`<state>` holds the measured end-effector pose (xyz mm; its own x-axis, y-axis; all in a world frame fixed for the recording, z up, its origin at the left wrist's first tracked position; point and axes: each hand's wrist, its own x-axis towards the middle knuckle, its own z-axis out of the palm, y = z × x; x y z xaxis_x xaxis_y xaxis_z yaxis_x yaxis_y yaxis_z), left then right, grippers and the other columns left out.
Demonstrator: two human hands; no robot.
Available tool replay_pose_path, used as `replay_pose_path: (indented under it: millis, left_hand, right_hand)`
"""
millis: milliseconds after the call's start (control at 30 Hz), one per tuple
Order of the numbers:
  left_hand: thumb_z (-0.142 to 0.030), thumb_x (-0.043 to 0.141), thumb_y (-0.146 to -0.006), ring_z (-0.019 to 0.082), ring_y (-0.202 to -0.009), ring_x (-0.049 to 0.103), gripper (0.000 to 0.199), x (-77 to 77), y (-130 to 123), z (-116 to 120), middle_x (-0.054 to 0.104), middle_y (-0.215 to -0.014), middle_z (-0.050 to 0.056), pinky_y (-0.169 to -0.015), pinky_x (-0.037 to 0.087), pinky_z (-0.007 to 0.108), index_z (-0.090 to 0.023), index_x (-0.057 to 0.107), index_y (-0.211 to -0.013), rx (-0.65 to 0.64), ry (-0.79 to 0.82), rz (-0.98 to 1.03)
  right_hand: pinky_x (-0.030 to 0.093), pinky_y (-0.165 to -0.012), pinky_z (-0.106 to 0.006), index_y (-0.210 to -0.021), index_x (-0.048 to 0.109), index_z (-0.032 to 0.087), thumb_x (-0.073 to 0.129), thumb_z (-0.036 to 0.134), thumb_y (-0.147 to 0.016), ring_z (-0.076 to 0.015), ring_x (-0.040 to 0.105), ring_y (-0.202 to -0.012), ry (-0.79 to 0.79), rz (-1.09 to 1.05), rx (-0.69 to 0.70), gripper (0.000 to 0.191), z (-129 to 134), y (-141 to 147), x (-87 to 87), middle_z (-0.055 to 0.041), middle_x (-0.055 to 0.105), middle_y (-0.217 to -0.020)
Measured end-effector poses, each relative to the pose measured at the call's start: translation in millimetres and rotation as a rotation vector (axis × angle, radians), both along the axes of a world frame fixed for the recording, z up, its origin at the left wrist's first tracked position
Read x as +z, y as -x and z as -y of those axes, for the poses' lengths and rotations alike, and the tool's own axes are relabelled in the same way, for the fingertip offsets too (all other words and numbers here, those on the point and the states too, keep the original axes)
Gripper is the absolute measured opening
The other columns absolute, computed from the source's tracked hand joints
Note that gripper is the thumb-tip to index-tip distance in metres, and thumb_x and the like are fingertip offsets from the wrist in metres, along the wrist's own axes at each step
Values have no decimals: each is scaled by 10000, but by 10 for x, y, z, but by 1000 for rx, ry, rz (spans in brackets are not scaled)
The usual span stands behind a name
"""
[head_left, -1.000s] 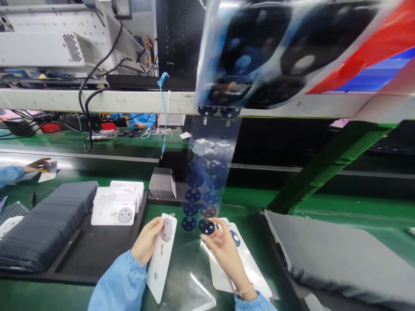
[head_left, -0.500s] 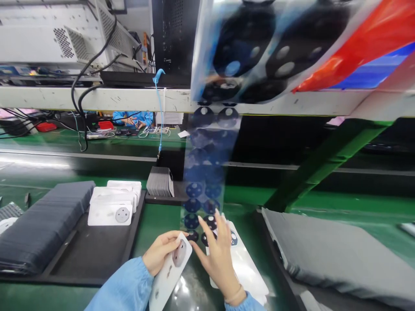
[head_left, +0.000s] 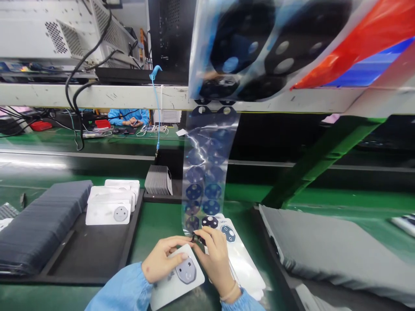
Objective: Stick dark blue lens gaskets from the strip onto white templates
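Note:
My left hand (head_left: 165, 261) is closed on a white panel (head_left: 175, 291) with a grey octagonal piece near its upper corner, thumb on top. A clear film strip (head_left: 203, 172) bearing rows of dark octagonal stickers with holes hangs in front of me. The fingers of my right hand (head_left: 212, 255) pinch the strip's lower end at a black sticker, beside my left fingertips. Just right of that hand lie overlapping white panels (head_left: 244, 263), the top one showing a dark octagonal piece.
A black tray (head_left: 94, 255) at left holds a dark padded stack (head_left: 45, 229) and several white panels (head_left: 108, 212). Behind stands a row of thin cards (head_left: 158, 180). A grey padded stack (head_left: 343, 250) lies right. A white beam (head_left: 129, 96) crosses overhead; a person (head_left: 129, 116) sits beyond.
My right hand has come down and left, its spread fingers closing on the strip's lower end. The white panel in my left hand has turned to face up more. The strip has swung slightly.

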<state>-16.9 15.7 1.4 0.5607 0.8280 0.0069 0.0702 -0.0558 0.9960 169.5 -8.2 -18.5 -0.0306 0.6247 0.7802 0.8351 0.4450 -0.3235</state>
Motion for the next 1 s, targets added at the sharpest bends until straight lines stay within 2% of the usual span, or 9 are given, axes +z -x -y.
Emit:
replay_pose_path:
  millis: [67, 167, 233, 333, 500, 600, 700, 833, 1000]
  left_hand:
    - [-395, 667, -823, 280, -1098, 631, 302, -5, -4, -10, 678, -1222, 141, -861, 514, 321, -200, 743, -1041, -1, -10, -2]
    - [-413, 664, -823, 274, -1071, 639, 317, 6, -4, -23, 675, -1215, 143, -831, 522, 312, -197, 740, -1041, 3, 10, 30]
    - [-427, 673, -813, 265, -1030, 651, 326, 28, -3, -26, 670, -1205, 146, -796, 531, 301, -194, 742, -1030, 15, 30, 62]
    - [-446, 703, -785, 229, -908, 673, 332, 67, -4, -23, 661, -1173, 148, -717, 540, 274, -179, 751, -976, 63, 63, 124]
    - [-447, 733, -767, 125, -560, 633, 383, 64, -4, -23, 719, -796, 71, -538, 503, 218, -163, 714, -1024, 150, 268, 283]
    - [-406, 750, -768, 113, -532, 626, 372, 30, 11, -26, 704, -656, 34, -527, 487, 189, -158, 703, -1041, 187, 351, 366]
    - [-384, 760, -762, 121, -552, 642, 352, 17, 37, -29, 716, -673, 41, -541, 496, 194, -153, 711, -1024, 176, 362, 380]
    - [-397, 735, -780, 134, -570, 643, 359, 61, 61, -32, 724, -768, 72, -545, 508, 221, -158, 716, -1048, 125, 270, 298]
    - [-401, 705, -798, 228, -920, 666, 272, 106, 44, -10, 686, -1088, 128, -749, 537, 277, -195, 764, -965, 79, -2, 162]
  right_hand:
    - [465, -671, -348, -878, 573, 208, 542, 181, -897, -209, 589, -739, 16, 3, 18, 45, 2, 11, 10, -39, 616, -788]
    - [450, -658, -336, -784, 541, 213, 561, 177, -897, -199, 555, -715, 15, 4, 12, 120, 11, 28, 15, -36, 576, -776]
    - [471, -740, -379, -907, 580, 193, 586, 215, -898, -241, 572, -856, -21, 1, -42, 25, 17, 39, 18, -96, 585, -936]
    - [435, -935, -481, -1210, 539, 174, 614, 299, -897, -326, 498, -1166, -35, 40, -110, 346, 18, 54, 26, -180, 507, -1261]
    - [263, -1083, -635, -1420, 399, 238, 594, 335, -913, -386, 280, -1391, 66, 102, -62, 552, 29, 58, 29, -151, 267, -1537]
    - [297, -1076, -649, -1460, 340, 275, 593, 325, -917, -383, 235, -1419, 97, 4, -4, 601, 46, 39, 36, -118, 188, -1578]
    - [414, -1047, -547, -1481, 302, 269, 586, 286, -926, -330, 340, -1388, 129, -44, 103, 624, 48, 15, 54, -126, 289, -1548]
    - [345, -1078, -544, -1470, 319, 236, 587, 292, -932, -290, 538, -1248, 101, 19, 126, 604, 25, 1, 74, -125, 593, -1329]
    - [324, -1063, -488, -1363, 457, 233, 534, 211, -942, -254, 604, -1170, 77, 41, 83, 428, 28, 20, 81, -108, 629, -1293]
